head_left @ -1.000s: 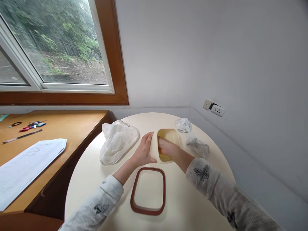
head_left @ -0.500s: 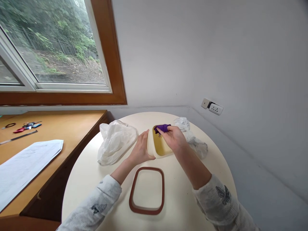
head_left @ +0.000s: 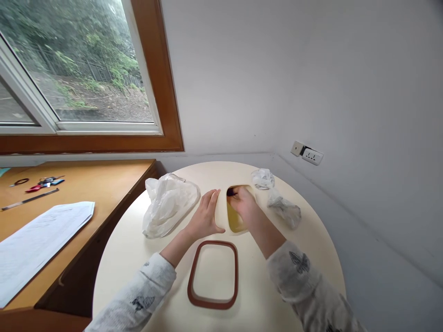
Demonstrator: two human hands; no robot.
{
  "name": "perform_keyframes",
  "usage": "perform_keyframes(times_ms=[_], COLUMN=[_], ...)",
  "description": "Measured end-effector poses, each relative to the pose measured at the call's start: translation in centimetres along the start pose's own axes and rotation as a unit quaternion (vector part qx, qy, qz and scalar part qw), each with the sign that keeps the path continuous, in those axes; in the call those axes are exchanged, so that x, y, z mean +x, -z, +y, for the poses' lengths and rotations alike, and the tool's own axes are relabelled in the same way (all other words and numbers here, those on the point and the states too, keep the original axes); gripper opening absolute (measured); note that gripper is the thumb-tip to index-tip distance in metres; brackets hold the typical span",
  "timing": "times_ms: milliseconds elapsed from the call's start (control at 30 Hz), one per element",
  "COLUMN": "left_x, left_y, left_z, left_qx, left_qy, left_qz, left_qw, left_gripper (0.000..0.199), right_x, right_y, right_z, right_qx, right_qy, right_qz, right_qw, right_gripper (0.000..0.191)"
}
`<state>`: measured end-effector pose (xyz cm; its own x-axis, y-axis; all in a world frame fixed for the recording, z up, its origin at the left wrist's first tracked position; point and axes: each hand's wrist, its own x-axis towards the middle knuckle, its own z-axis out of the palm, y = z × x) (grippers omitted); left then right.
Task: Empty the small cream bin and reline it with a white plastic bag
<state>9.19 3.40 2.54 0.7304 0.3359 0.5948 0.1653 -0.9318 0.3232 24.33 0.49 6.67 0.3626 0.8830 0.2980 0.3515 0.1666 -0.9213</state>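
Observation:
A pale plastic container [head_left: 220, 213] with a yellowish inside stands on the round table, its opening tilted toward the right. My left hand [head_left: 205, 216] braces its left side, fingers along the far part and thumb at the near corner. Inside the opening is my right hand [head_left: 245, 203], its fingers closed on a purple cloth [head_left: 231, 191]. Only a dark bit of the cloth shows; the rest is hidden by the hand and the wall. Nearer to me lies a rectangular lid with a brown rim [head_left: 236, 272].
A crumpled white plastic bag [head_left: 169, 207] lies left of the container. Two more crumpled bags, one white [head_left: 263, 178] and one greyish [head_left: 284, 208], lie to the right. The wooden desk [head_left: 114, 177] at left bears papers [head_left: 48, 244], a pen [head_left: 31, 199] and keys [head_left: 46, 182].
My right hand has moved down into the container with the purple cloth, which is now mostly hidden. The container has shifted slightly right and down; my left hand stays at its side.

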Motion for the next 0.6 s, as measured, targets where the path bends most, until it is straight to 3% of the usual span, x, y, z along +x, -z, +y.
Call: perform_keyframes(times_ms=[133, 233, 300, 333, 400, 500, 567, 600], left_x=[0.5, 0.8, 0.9, 1.0, 1.1, 1.4, 1.5, 1.6], left_y=[0.5, 0.8, 0.9, 0.9, 0.8, 0.9, 1.0, 1.0], left_z=[-0.6, -0.8, -0.9, -0.9, -0.9, -0.8, -0.6, -0.5], left_qx=[-0.014, -0.025, -0.032, -0.035, -0.038, -0.034, -0.031, -0.030], left_qy=[0.036, 0.060, 0.063, 0.061, 0.055, 0.045, 0.036, 0.032], left_qz=[-0.004, -0.018, -0.019, -0.018, -0.015, -0.024, -0.039, -0.045], left_qw=[0.999, 0.998, 0.997, 0.997, 0.998, 0.998, 0.998, 0.998], left_gripper=[0.114, 0.114, 0.114, 0.114, 0.114, 0.115, 0.114, 0.113], right_x=[-1.9, -3.5, -4.4, -4.7, -4.7, -3.6, -2.4, -1.9], right_y=[3.5, 5.1, 5.5, 5.6, 5.8, 6.3, 6.4, 6.3], right_z=[-1.0, -1.4, -1.1, -0.8, 0.0, 1.4, 2.0, 2.3], right_qx=[0.112, 0.226, 0.186, 0.109, -0.086, -0.305, -0.358, -0.365], right_qy=[-0.033, -0.038, 0.000, 0.038, 0.136, 0.253, 0.250, 0.230], right_qz=[0.038, 0.119, 0.173, 0.179, 0.118, -0.105, -0.225, -0.256], right_qw=[0.992, 0.966, 0.967, 0.977, 0.980, 0.912, 0.871, 0.865], right_gripper=[0.034, 0.036, 0.039, 0.041, 0.046, 0.050, 0.045, 0.041])
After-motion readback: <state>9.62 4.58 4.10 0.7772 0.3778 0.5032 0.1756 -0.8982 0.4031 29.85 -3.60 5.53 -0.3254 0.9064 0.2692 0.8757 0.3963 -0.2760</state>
